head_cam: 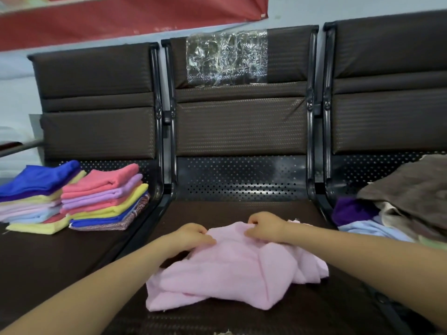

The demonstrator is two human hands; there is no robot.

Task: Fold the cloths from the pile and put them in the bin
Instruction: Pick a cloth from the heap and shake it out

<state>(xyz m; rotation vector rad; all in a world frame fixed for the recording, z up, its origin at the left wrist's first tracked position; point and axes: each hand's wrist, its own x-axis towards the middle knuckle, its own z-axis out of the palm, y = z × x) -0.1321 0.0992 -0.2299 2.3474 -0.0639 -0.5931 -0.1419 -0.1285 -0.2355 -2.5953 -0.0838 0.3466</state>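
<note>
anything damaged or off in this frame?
Yes. The middle seat's backrest has a crinkled patch of clear tape across its top, which looks like a repair. A thin pale scuff runs diagonally lower right. Both hands grip the pink cloth; no bin is visible.

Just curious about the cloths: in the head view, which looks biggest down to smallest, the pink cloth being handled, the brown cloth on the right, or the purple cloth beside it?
1. pink cloth, though it lies nearest the camera
2. brown cloth, partly cut off by the frame, so unsure against pink
3. purple cloth, mostly buried
</note>
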